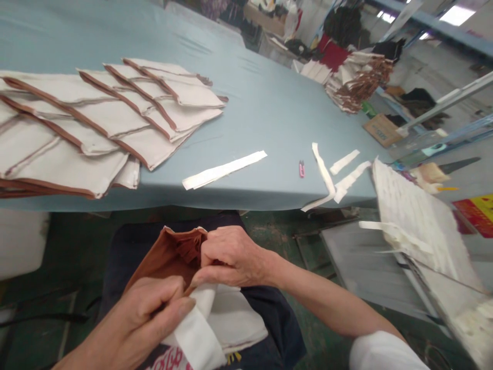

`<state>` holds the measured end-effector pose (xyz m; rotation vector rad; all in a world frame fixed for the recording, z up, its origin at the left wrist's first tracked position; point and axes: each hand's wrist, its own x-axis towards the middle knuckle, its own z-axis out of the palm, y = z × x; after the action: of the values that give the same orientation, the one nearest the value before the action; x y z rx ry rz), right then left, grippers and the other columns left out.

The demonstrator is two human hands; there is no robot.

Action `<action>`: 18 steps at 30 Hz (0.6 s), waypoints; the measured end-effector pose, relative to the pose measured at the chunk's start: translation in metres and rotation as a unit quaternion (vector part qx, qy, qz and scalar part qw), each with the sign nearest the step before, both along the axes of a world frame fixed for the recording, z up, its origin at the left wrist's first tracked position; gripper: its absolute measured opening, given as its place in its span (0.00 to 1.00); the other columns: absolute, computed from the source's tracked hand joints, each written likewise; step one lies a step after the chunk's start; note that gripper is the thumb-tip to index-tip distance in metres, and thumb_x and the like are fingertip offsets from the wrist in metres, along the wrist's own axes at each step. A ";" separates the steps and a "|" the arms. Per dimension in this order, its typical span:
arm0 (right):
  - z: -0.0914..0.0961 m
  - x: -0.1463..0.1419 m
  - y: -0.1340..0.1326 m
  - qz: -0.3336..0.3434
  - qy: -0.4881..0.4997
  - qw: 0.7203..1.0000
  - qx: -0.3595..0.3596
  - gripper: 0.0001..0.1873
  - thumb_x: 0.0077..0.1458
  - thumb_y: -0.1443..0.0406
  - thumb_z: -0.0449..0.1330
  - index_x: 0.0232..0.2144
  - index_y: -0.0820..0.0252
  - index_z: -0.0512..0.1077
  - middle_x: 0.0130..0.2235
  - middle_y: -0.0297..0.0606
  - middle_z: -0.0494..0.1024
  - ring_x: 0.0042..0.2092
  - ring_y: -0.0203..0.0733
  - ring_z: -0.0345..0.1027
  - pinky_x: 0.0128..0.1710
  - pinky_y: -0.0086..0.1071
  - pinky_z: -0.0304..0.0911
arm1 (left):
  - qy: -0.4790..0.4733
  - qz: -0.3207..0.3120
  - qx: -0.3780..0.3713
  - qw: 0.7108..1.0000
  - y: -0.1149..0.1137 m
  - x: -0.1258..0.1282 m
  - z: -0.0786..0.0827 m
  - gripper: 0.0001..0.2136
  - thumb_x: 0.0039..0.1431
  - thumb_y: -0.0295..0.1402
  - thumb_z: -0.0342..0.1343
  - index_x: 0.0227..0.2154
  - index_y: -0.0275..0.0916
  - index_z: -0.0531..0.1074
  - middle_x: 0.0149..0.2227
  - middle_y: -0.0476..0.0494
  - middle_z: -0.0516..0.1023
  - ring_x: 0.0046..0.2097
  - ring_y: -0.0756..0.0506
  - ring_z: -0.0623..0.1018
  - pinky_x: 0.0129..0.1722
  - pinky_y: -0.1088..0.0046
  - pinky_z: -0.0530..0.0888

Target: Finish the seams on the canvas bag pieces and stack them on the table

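Note:
A brown and white fabric piece (157, 257) lies across my lap, its brown side folded open and a white part (239, 318) below. My left hand (142, 313) pinches its edge between thumb and curled fingers. Close beside it, my right hand (231, 257) is closed on the same edge, near some gathered brown cloth (190, 246). A white band of cloth (200, 329) hangs below my hands; whether it is joined to the piece I cannot tell.
Overlapping white pieces with brown edging (111, 113) cover the table's left. On the blue-green tabletop (262, 113) lie white strips (225, 169), pink thread snips (301, 169) and more strips (323, 172). A white-covered board (419, 226) stands at right; a fabric pile (358, 79) is behind.

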<state>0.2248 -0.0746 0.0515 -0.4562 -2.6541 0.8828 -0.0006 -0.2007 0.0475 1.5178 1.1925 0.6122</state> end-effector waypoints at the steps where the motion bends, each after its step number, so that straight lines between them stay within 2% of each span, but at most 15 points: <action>1: -0.002 -0.001 0.000 0.001 0.011 1.000 -0.010 0.31 0.77 0.44 0.59 0.26 0.56 0.70 0.25 0.32 0.72 0.30 0.38 0.66 0.35 0.33 0.54 | -0.001 -0.010 0.001 1.000 -0.002 0.000 0.000 0.26 0.79 0.50 0.47 0.23 0.44 0.59 0.23 0.57 0.62 0.25 0.50 0.66 0.26 0.72 0.62; 4: -0.011 -0.002 0.001 0.011 0.030 0.999 -0.020 0.34 0.74 0.40 0.61 0.23 0.55 0.66 0.22 0.29 0.68 0.28 0.36 0.63 0.34 0.33 0.53 | 0.000 -0.010 -0.011 1.000 -0.009 0.008 0.005 0.25 0.79 0.50 0.47 0.25 0.43 0.62 0.25 0.56 0.66 0.27 0.49 0.69 0.30 0.70 0.62; 6: -0.018 0.000 0.001 0.005 0.027 1.000 0.002 0.36 0.73 0.39 0.61 0.22 0.55 0.64 0.21 0.28 0.65 0.26 0.36 0.60 0.33 0.34 0.52 | -0.023 0.001 -0.031 0.999 -0.011 0.019 0.011 0.25 0.80 0.51 0.45 0.26 0.44 0.61 0.25 0.56 0.65 0.29 0.49 0.68 0.32 0.69 0.62; 9: -0.027 0.002 0.001 -0.012 0.022 0.996 0.084 0.36 0.75 0.41 0.58 0.21 0.54 0.63 0.20 0.28 0.63 0.26 0.38 0.58 0.33 0.36 0.51 | -0.087 0.000 -0.052 0.995 -0.009 0.034 0.012 0.24 0.79 0.49 0.45 0.25 0.44 0.56 0.25 0.57 0.58 0.27 0.50 0.62 0.30 0.69 0.58; 13: -0.032 0.000 -0.008 -0.061 0.042 0.972 0.222 0.30 0.79 0.54 0.51 0.22 0.54 0.64 0.21 0.30 0.64 0.27 0.40 0.59 0.32 0.37 0.50 | -0.163 -0.029 -0.020 0.986 -0.004 0.044 -0.001 0.23 0.79 0.44 0.45 0.24 0.45 0.52 0.22 0.58 0.52 0.23 0.51 0.56 0.24 0.70 0.54; 15: -0.031 -0.003 -0.014 -0.099 0.041 0.959 0.262 0.27 0.78 0.58 0.50 0.23 0.54 0.66 0.21 0.31 0.67 0.28 0.40 0.60 0.33 0.38 0.50 | -0.148 -0.022 0.003 0.989 -0.003 0.046 -0.002 0.23 0.79 0.41 0.44 0.24 0.45 0.52 0.21 0.59 0.52 0.21 0.52 0.56 0.23 0.71 0.54; 18: -0.026 -0.007 -0.023 -0.137 0.045 0.949 0.279 0.25 0.78 0.60 0.50 0.25 0.54 0.67 0.23 0.31 0.70 0.29 0.40 0.61 0.33 0.38 0.51 | -0.058 -0.006 0.060 0.996 -0.004 0.050 0.007 0.21 0.78 0.36 0.45 0.24 0.43 0.55 0.21 0.58 0.59 0.23 0.52 0.65 0.25 0.74 0.60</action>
<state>0.2175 -0.0972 0.0255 -0.5955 -2.5175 0.0532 0.0497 -0.2047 0.0549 1.5662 1.0744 0.7658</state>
